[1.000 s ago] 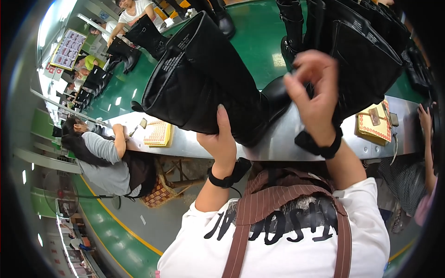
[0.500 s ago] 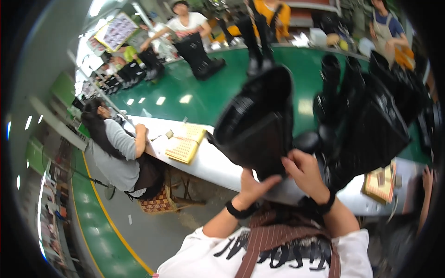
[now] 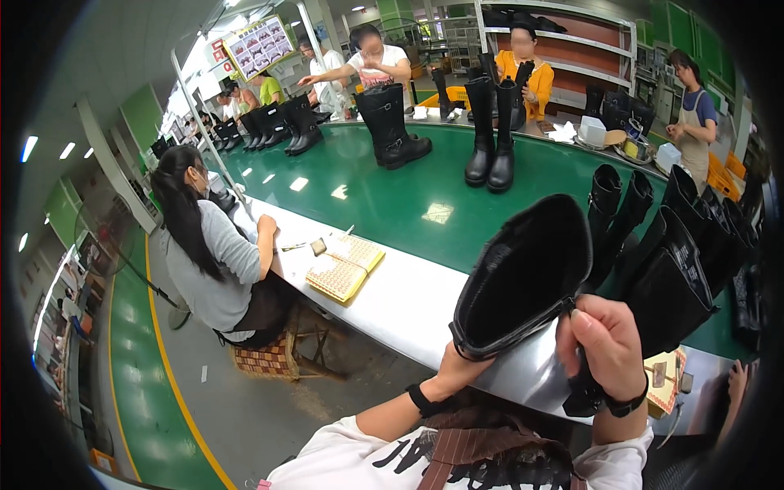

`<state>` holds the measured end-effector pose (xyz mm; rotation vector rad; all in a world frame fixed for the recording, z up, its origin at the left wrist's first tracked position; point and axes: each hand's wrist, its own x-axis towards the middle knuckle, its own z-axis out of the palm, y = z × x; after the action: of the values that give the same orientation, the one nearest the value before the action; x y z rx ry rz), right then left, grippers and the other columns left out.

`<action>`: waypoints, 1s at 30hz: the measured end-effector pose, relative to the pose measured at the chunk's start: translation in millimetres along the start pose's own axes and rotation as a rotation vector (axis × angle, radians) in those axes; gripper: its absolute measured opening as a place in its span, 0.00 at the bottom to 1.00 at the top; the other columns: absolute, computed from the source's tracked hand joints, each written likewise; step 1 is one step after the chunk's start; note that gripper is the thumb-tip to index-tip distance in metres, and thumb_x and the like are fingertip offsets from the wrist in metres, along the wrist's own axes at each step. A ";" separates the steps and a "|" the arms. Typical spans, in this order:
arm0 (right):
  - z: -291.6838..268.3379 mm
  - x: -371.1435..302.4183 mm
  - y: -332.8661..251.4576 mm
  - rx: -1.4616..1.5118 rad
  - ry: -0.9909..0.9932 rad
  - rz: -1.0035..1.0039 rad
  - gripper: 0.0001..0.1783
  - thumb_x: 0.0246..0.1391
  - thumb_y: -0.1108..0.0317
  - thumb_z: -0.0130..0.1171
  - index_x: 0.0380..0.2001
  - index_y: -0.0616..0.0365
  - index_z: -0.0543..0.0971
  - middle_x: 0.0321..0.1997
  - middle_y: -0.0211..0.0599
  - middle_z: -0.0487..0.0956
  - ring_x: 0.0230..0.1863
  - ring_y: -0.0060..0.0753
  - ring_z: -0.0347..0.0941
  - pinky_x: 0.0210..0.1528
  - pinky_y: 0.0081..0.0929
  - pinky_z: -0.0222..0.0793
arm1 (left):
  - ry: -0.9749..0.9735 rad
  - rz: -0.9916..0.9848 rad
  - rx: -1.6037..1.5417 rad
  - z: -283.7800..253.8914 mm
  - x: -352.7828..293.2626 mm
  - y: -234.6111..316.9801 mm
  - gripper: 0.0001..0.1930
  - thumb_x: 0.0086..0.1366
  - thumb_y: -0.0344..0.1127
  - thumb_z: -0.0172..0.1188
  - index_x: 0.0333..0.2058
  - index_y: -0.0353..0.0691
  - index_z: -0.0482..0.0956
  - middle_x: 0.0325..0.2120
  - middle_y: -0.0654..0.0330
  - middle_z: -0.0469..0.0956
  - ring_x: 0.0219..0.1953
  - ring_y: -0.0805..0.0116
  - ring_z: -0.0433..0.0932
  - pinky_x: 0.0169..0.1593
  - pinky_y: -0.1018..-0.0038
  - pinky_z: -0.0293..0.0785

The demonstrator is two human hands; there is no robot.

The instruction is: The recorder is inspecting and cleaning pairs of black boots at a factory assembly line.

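Observation:
A tall black boot (image 3: 527, 265) is in front of me, its wide shaft opening tilted toward me and its inside dark. My left hand (image 3: 459, 369) grips the shaft from below, at the near edge of the opening; most of its fingers are hidden behind the boot. At the right corner of that opening my right hand (image 3: 606, 336) is closed, fingers curled and thumb pressed in, by the shaft's edge. What lies right between these fingertips is too small to make out. Each wrist has a black band.
Several black boots (image 3: 665, 273) crowd the right, and more stand along the green table (image 3: 392, 204). On the metal ledge (image 3: 408, 282) lies a yellow patterned bundle (image 3: 347, 269), with another (image 3: 665, 380) at right. A seated person (image 3: 212, 245) works at left; others stand across the table.
The boot has tipped so its opening faces me more, and it sits farther right in view. My right hand has moved up to the opening's edge. The whole view has shifted.

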<state>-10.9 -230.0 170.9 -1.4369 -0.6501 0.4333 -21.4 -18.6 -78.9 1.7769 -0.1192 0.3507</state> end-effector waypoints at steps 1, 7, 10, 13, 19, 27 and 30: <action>4.7 -3.2 2.3 -0.120 0.063 -0.037 0.16 0.62 0.63 0.52 0.27 0.65 0.78 0.25 0.35 0.77 0.22 0.23 0.71 0.27 0.20 0.65 | 0.017 0.082 -0.021 0.2 -1.8 3.3 0.32 0.51 0.32 0.72 0.55 0.35 0.70 0.45 0.49 0.79 0.46 0.59 0.79 0.49 0.70 0.74; -18.1 -69.5 -6.3 -1.235 0.880 -0.848 0.25 0.50 0.50 0.62 0.39 0.62 0.73 0.47 0.52 0.70 0.44 0.45 0.69 0.49 0.41 0.64 | 0.352 -0.058 0.146 -3.1 -4.3 24.7 0.35 0.51 0.38 0.72 0.55 0.32 0.67 0.43 0.47 0.78 0.45 0.54 0.78 0.48 0.65 0.73; -54.3 -92.6 -9.8 -1.520 1.109 -0.668 0.36 0.45 0.42 0.66 0.50 0.58 0.76 0.60 0.46 0.68 0.61 0.45 0.63 0.64 0.43 0.54 | 0.304 0.018 0.297 -3.0 -3.9 21.1 0.39 0.49 0.35 0.73 0.56 0.31 0.61 0.48 0.46 0.69 0.50 0.53 0.69 0.56 0.64 0.65; -83.0 -91.0 -4.5 -1.573 0.868 -0.513 0.36 0.40 0.40 0.69 0.47 0.52 0.76 0.65 0.45 0.64 0.65 0.46 0.60 0.66 0.43 0.53 | 0.538 0.461 0.398 -2.2 -12.1 18.9 0.41 0.49 0.27 0.65 0.59 0.28 0.52 0.54 0.46 0.57 0.55 0.52 0.59 0.61 0.61 0.56; -101.9 -86.5 -5.7 -1.045 0.651 -0.686 0.32 0.23 0.55 0.81 0.20 0.53 0.65 0.55 0.46 0.71 0.51 0.37 0.68 0.50 0.27 0.63 | 0.553 0.814 0.450 10.2 -17.9 47.6 0.31 0.49 0.24 0.62 0.51 0.31 0.59 0.48 0.47 0.60 0.46 0.58 0.66 0.49 0.66 0.66; -102.1 -92.9 7.5 -0.690 0.813 -0.818 0.23 0.38 0.83 0.67 0.19 0.53 0.60 0.48 0.48 0.77 0.56 0.48 0.72 0.61 0.40 0.63 | -0.215 0.157 0.103 69.1 23.8 47.4 0.19 0.55 0.29 0.64 0.46 0.36 0.72 0.35 0.54 0.74 0.35 0.64 0.75 0.37 0.72 0.72; -102.9 -93.8 12.0 -0.724 0.875 -0.861 0.24 0.39 0.83 0.67 0.25 0.50 0.60 0.51 0.53 0.76 0.59 0.52 0.70 0.64 0.44 0.61 | -0.535 -0.295 -0.106 87.4 29.6 31.7 0.22 0.57 0.35 0.67 0.47 0.34 0.72 0.36 0.55 0.77 0.34 0.70 0.77 0.35 0.75 0.74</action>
<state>-14.3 -367.1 144.0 -1.6345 -0.6348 -1.1560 13.2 -107.3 -57.5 1.7147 -0.2455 -0.3427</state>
